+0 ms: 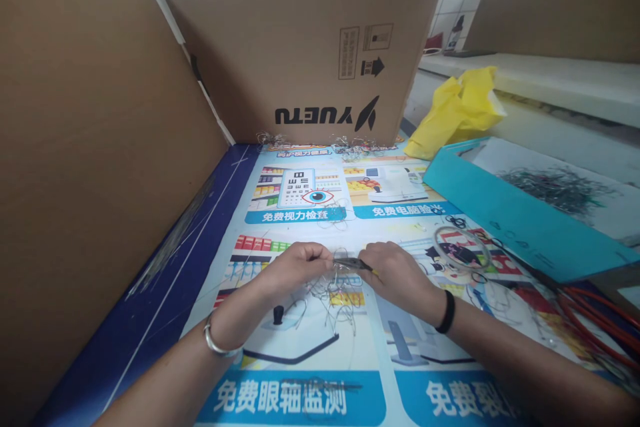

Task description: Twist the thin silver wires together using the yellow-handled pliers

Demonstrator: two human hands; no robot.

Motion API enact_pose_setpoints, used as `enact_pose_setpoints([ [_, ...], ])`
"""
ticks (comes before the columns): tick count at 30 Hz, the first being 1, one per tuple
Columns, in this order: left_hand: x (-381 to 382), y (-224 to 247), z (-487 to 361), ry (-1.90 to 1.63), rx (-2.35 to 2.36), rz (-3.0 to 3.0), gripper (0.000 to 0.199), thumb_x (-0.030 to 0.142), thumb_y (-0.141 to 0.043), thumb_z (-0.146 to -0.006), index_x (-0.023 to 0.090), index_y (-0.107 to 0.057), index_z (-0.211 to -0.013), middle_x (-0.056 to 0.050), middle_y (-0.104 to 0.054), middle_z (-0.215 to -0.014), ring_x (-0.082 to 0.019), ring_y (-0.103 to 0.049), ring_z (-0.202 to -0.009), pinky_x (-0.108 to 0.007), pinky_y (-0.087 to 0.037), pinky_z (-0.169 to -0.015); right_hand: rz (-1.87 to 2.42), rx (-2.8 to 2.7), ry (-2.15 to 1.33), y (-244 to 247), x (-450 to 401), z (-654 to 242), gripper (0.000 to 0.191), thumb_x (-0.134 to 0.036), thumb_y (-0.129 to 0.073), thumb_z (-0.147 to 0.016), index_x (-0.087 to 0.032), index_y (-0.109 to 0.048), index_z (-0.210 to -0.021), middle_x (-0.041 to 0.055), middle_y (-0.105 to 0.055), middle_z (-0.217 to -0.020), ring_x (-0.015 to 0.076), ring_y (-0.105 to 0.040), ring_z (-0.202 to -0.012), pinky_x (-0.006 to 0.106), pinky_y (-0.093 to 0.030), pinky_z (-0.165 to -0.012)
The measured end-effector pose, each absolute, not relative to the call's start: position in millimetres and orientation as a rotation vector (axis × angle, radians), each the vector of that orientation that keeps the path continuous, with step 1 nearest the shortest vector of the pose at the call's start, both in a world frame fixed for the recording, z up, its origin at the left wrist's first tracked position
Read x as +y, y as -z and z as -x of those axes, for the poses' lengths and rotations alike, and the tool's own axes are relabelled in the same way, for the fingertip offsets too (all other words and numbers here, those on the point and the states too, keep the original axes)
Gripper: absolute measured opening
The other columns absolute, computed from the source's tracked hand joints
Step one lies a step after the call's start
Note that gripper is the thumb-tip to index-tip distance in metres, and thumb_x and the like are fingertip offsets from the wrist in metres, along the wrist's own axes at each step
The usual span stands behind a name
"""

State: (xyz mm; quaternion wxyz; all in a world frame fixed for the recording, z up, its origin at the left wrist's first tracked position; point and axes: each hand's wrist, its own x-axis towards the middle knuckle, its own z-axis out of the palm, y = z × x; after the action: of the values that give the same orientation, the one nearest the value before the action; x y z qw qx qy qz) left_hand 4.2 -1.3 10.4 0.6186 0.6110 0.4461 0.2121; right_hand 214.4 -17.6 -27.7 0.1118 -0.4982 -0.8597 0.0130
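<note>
My right hand [400,280] is wrapped round a pair of pliers [353,263], with a bit of yellow handle showing at the fingers. The dark jaws point left and meet the fingertips of my left hand [300,268]. Those fingers are pinched together on a thin wire, of which only a fine loop shows by the jaws. Just below both hands, a loose tangle of thin silvery wire pieces [333,300] lies on the printed sheet [367,340]. A small row of straight wires [323,385] lies closer to me.
Cardboard panels [250,47] stand at the back and left. Straight wires [173,233] lie along the left side. On the right are a turquoise box [505,213] holding a dark wire heap [555,190], a yellow bag [457,110], a ring-shaped coil [463,247] and red-handled tools [595,320].
</note>
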Motion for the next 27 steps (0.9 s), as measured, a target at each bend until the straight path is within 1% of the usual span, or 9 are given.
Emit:
enact_pose_setpoints([
  [3, -1.3, -9.7, -3.3, -0.459, 1.02, -1.42, 0.015, 0.029, -0.055, -0.069, 0.015, -0.053, -0.064, 0.005, -0.038, -0.055, -0.007, -0.028, -0.05, -0.022, -0.021, -0.049, 1.384, -2.545, -0.053, 28.9, -15.1, -216.9, 0.021, -0.032, -0.048, -0.086, -0.017, -0.056, -0.074, 0.0023, -0.056, -0.073, 0.0147, -0.049, -0.072, 0.027, -0.029, -0.066],
  [7, -0.7, -7.2, -1.6, -0.432, 1.009, -1.417, 0.017, 0.032, -0.056, -0.069, 0.015, -0.054, -0.065, 0.005, -0.038, -0.055, -0.007, -0.028, -0.051, -0.022, -0.021, -0.049, 1.337, -2.582, -0.08, 28.0, -12.7, -218.5, 0.02, -0.032, -0.049, -0.085, -0.017, -0.054, -0.074, 0.0027, -0.056, -0.075, 0.0156, -0.048, -0.076, 0.027, -0.028, -0.067],
  [11, -0.5, -6.0, -0.3, -0.408, 0.99, -1.41, 0.018, 0.032, -0.056, -0.07, 0.015, -0.054, -0.067, 0.005, -0.037, -0.055, -0.006, -0.027, -0.049, -0.022, -0.021, -0.048, 1.289, -2.604, -0.118, 26.3, -11.1, -219.7, 0.021, -0.033, -0.048, -0.087, -0.017, -0.053, -0.074, 0.0027, -0.055, -0.076, 0.0153, -0.048, -0.076, 0.027, -0.027, -0.066],
  [19, -0.8, -5.3, 0.2, -0.338, 0.985, -1.372, 0.019, 0.034, -0.059, -0.069, 0.016, -0.052, -0.064, 0.006, -0.035, -0.052, -0.005, -0.025, -0.044, -0.021, -0.019, -0.043, 1.183, -2.633, -0.14, 26.0, -9.2, -222.1, 0.023, -0.034, -0.046, -0.087, -0.017, -0.054, -0.074, 0.0031, -0.054, -0.076, 0.0151, -0.046, -0.074, 0.028, -0.027, -0.066],
  [23, 0.1, -4.1, -0.3, -0.323, 0.986, -1.375, 0.018, 0.031, -0.057, -0.07, 0.015, -0.053, -0.063, 0.007, -0.034, -0.049, -0.004, -0.024, -0.041, -0.021, -0.016, -0.041, 1.181, -2.653, -0.08, 24.2, -8.3, -222.4, 0.02, -0.031, -0.048, -0.085, -0.016, -0.055, -0.075, 0.0036, -0.054, -0.076, 0.0157, -0.046, -0.076, 0.028, -0.027, -0.067],
  [27, 0.1, -6.8, -0.7, -0.328, 0.988, -1.378, 0.015, 0.027, -0.056, -0.07, 0.015, -0.053, -0.064, 0.006, -0.036, -0.05, -0.005, -0.027, -0.043, -0.02, -0.019, -0.042, 1.187, -2.67, -0.112, 22.9, -8.0, -222.7, 0.021, -0.031, -0.046, -0.086, -0.016, -0.054, -0.074, 0.0035, -0.054, -0.075, 0.0155, -0.046, -0.075, 0.027, -0.027, -0.067],
])
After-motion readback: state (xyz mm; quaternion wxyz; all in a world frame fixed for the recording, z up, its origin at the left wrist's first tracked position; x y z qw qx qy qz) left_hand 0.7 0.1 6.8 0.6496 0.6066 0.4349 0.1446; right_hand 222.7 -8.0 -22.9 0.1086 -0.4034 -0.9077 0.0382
